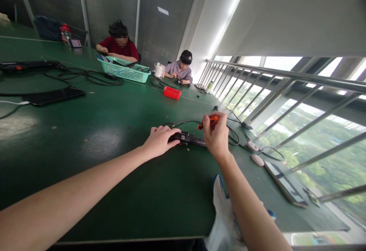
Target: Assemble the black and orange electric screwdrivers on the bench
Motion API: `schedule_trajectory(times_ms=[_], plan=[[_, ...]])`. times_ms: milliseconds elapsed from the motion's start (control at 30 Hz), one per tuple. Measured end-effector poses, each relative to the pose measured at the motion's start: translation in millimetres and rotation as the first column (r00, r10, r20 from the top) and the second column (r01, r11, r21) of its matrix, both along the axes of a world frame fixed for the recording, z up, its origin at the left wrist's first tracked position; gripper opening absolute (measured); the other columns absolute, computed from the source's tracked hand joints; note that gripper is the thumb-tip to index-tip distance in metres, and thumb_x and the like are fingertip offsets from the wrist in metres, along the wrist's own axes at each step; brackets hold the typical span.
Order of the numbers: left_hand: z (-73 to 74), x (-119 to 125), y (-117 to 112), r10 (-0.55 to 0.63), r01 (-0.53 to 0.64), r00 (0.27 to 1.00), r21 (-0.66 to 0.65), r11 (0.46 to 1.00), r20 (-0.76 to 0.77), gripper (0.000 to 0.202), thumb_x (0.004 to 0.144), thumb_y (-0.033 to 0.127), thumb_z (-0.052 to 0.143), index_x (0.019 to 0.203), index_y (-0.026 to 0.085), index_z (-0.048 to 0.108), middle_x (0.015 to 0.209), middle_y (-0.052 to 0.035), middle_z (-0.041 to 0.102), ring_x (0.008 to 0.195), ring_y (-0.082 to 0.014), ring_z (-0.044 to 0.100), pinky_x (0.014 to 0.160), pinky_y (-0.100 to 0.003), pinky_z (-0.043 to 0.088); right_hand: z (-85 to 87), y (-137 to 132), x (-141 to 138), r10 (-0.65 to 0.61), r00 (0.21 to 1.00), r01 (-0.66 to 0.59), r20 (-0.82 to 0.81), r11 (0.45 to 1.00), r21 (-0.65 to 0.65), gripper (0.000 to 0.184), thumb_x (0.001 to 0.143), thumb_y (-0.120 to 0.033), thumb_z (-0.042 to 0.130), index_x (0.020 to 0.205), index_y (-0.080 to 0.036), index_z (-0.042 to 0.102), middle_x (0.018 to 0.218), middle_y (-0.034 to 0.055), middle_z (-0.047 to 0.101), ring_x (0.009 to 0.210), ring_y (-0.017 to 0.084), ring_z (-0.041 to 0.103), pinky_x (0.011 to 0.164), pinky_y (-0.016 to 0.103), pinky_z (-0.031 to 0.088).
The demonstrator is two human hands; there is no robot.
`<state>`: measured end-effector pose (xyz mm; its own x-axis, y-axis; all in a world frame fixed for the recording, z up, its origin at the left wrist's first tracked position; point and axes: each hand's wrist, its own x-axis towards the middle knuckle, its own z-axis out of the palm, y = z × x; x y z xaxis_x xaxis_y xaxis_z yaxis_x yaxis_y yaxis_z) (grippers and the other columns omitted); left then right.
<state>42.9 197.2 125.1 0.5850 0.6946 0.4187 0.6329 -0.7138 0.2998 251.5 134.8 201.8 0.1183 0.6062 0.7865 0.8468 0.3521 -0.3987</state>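
On the green table, my left hand (pixel 160 141) is closed round the left end of a long black device (pixel 192 139). The device lies flat, and its far right end is hidden behind my other hand. My right hand (pixel 217 138) grips the orange handle of a screwdriver (pixel 214 121). Its thin shaft slants down to the left towards the device's upper side; whether the tip touches cannot be made out. A dark cord (pixel 235 136) curves on the table just beyond my right hand.
A white and blue glove (pixel 221 213) lies under my right forearm. Farther off are a red tray (pixel 172 93), a mint basket (pixel 122 72) and a black tablet (pixel 54 96). Two people work across the table. A metal railing (pixel 286 76) runs along the right.
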Motion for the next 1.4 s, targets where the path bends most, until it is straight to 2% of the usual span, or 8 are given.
schedule_trajectory(times_ms=[200, 367, 567, 800, 967, 1067, 1200, 1400], plan=[[0.2, 1.0, -0.1, 0.015, -0.015, 1.000, 0.023, 1.000, -0.014, 0.041, 0.100, 0.053, 0.049, 0.136, 0.036, 0.052, 0.113, -0.0070, 0.063, 0.104, -0.0295, 0.058, 0.085, -0.041, 0.036, -1.6, -0.1, 0.8, 0.016, 1.000, -0.014, 0.021, 0.997, -0.076, 0.032, 0.100, -0.052, 0.045, 0.109, -0.021, 0.046, 0.079, 0.0019, 0.067, 0.057, 0.015, 0.062, 0.056, 0.025, 0.048], [-0.3, 1.5, -1.3, 0.029, -0.029, 0.999, 0.025, 0.999, -0.017, 0.038, 0.100, 0.051, 0.050, 0.135, 0.036, 0.053, 0.114, -0.0056, 0.063, 0.103, -0.0279, 0.058, 0.086, -0.040, 0.036, -4.0, -0.2, 0.2, 0.043, 0.999, -0.043, -0.008, 0.999, -0.001, 0.028, 0.100, -0.050, 0.045, 0.107, -0.022, 0.045, 0.078, 0.0008, 0.066, 0.055, 0.014, 0.061, 0.053, 0.024, 0.047], [0.1, 0.9, -1.8, 0.037, -0.037, 0.999, 0.023, 0.999, -0.020, 0.040, 0.100, 0.052, 0.050, 0.135, 0.035, 0.052, 0.116, -0.0057, 0.063, 0.104, -0.0283, 0.058, 0.086, -0.040, 0.036, 0.4, -2.2, 0.7, 0.003, 0.988, -0.001, 0.155, 1.000, -0.015, 0.029, 0.099, -0.051, 0.048, 0.103, -0.022, 0.048, 0.073, 0.0002, 0.063, 0.055, 0.015, 0.062, 0.050, 0.023, 0.043], [0.5, 0.2, -1.8, 0.029, -0.028, 0.999, 0.022, 0.999, -0.024, 0.039, 0.100, 0.052, 0.049, 0.135, 0.035, 0.052, 0.115, -0.0055, 0.064, 0.103, -0.0283, 0.059, 0.085, -0.040, 0.037, -0.8, -3.5, 2.3, 0.002, 0.994, 0.001, 0.109, 1.000, -0.031, 0.029, 0.100, -0.050, 0.046, 0.107, -0.022, 0.047, 0.073, -0.0003, 0.065, 0.053, 0.014, 0.062, 0.052, 0.023, 0.043], [-0.6, 0.2, -1.7, 0.028, -0.028, 0.999, 0.022, 0.999, -0.019, 0.038, 0.100, 0.051, 0.049, 0.135, 0.035, 0.052, 0.114, -0.0054, 0.064, 0.104, -0.0282, 0.058, 0.086, -0.041, 0.037, 2.9, -4.1, -1.2, -0.237, 0.906, 0.236, 0.351, 0.971, 0.046, 0.034, 0.099, -0.054, 0.047, 0.103, -0.020, 0.053, 0.062, -0.0009, 0.062, 0.051, 0.016, 0.061, 0.048, 0.022, 0.029], [-1.0, -0.1, -1.3, 0.026, -0.026, 1.000, 0.024, 0.999, -0.017, 0.038, 0.100, 0.051, 0.049, 0.135, 0.036, 0.052, 0.115, -0.0055, 0.064, 0.104, -0.0281, 0.058, 0.086, -0.040, 0.036, 4.3, -4.5, -2.5, -0.348, 0.852, 0.336, 0.390, 0.936, 0.102, 0.031, 0.098, -0.049, 0.048, 0.104, -0.019, 0.055, 0.059, -0.0012, 0.061, 0.049, 0.016, 0.060, 0.048, 0.023, 0.024], [-1.8, 0.0, -0.6, 0.027, -0.027, 1.000, 0.026, 0.999, -0.011, 0.038, 0.100, 0.051, 0.050, 0.135, 0.036, 0.052, 0.115, -0.0052, 0.063, 0.104, -0.0278, 0.058, 0.086, -0.040, 0.037, 3.9, -3.0, -1.4, -0.379, 0.831, 0.363, 0.408, 0.924, 0.119, 0.027, 0.096, -0.043, 0.051, 0.105, -0.019, 0.056, 0.059, -0.0006, 0.063, 0.048, 0.017, 0.060, 0.048, 0.024, 0.022], [-2.0, 0.2, -0.8, 0.031, -0.031, 0.999, 0.026, 0.999, -0.010, 0.037, 0.100, 0.051, 0.051, 0.134, 0.037, 0.053, 0.114, -0.0049, 0.064, 0.104, -0.0282, 0.059, 0.086, -0.041, 0.036, 6.0, -4.8, -2.4, -0.292, 0.869, 0.278, 0.399, 0.956, 0.092, 0.024, 0.096, -0.037, 0.047, 0.113, -0.022, 0.056, 0.067, -0.0014, 0.069, 0.057, 0.016, 0.065, 0.051, 0.024, 0.030]])
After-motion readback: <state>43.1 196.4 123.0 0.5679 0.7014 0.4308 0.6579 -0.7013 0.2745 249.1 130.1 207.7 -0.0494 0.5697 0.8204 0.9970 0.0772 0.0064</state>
